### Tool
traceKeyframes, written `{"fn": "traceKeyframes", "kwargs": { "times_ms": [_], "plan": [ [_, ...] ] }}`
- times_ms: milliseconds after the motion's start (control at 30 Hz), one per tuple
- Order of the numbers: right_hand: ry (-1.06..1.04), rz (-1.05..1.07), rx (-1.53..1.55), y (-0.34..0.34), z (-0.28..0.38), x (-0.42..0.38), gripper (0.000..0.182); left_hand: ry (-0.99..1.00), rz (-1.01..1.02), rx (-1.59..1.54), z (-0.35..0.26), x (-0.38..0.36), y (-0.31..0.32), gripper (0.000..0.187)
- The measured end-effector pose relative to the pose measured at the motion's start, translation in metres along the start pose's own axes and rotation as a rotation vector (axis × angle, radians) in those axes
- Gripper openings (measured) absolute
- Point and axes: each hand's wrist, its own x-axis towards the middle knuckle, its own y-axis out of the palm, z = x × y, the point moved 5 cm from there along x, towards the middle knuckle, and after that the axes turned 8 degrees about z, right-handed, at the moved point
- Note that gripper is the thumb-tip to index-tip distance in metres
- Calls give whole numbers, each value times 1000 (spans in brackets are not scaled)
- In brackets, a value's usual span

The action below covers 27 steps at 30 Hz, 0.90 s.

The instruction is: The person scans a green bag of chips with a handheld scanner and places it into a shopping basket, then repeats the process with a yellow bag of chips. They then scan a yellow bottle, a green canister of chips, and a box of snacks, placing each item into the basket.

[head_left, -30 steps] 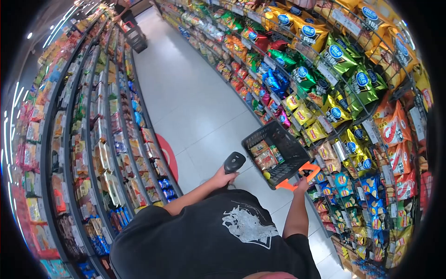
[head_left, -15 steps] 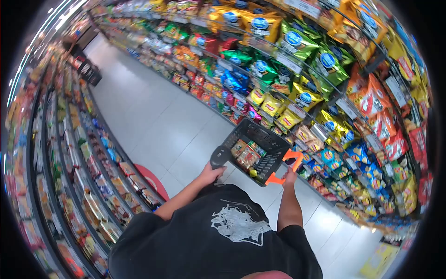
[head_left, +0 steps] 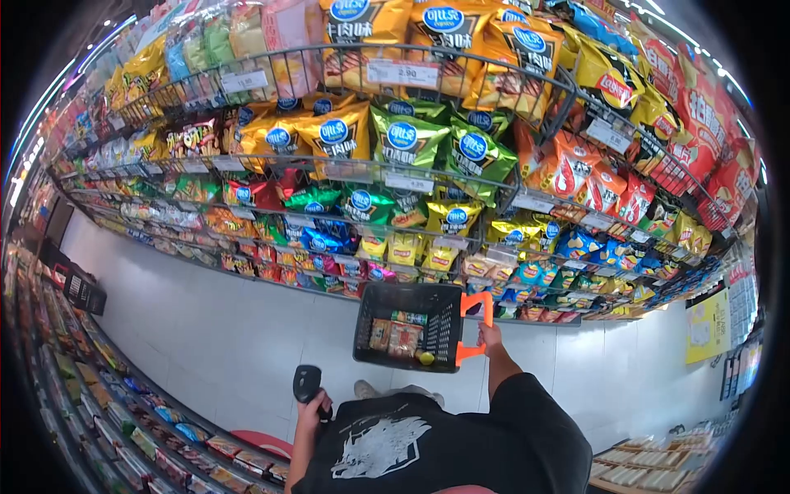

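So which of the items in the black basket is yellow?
The small, rounded item at the near side of the basket, toward its orange handle; the others are larger packs, reddish, tan or green.

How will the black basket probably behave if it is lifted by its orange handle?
The black basket would probably keep its shape, since its slotted walls look like rigid plastic. Lifted by the orange handle at one side, it may tilt, its far end hanging low. The small round yellow item inside could then roll.
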Motion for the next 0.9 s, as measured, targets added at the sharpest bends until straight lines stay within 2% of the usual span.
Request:
{"fn": "traceKeyframes", "kwargs": {
  "times_ms": [100, 233, 333, 433, 533, 633, 733, 900],
  "plan": [
    [-8, -4, 13, -3, -5, 14, 20, 25, 0, -59, -18, -12, -28, 13],
    [25, -5, 43, 3, -2, 9, 19, 88, -98, -49, -36, -17, -34, 11],
    [29, -39, 44, 4, -1, 7, 16, 53, -99, 17, -28, -12, -43, 12],
    [37, -46, 89, 5, -4, 11, 15, 51, -13, 138, -31, -10, -44, 12],
    [15, -60, 102, 2, -5, 13, 14, 51, -13, 95, -31, -11, -45, 10],
    [36, -43, 132, 0, -12, 18, 16, 65, -32, 79, -30, -6, -30, 12],
    [3, -132, 61, 3, -18, 24, 15, 52, 66, 102, -11, 8, -14, 13],
    [62, -60, 88, 12, -14, 16, 14, 40, 112, 175, -6, 34, 53, 13]
  ]
}}
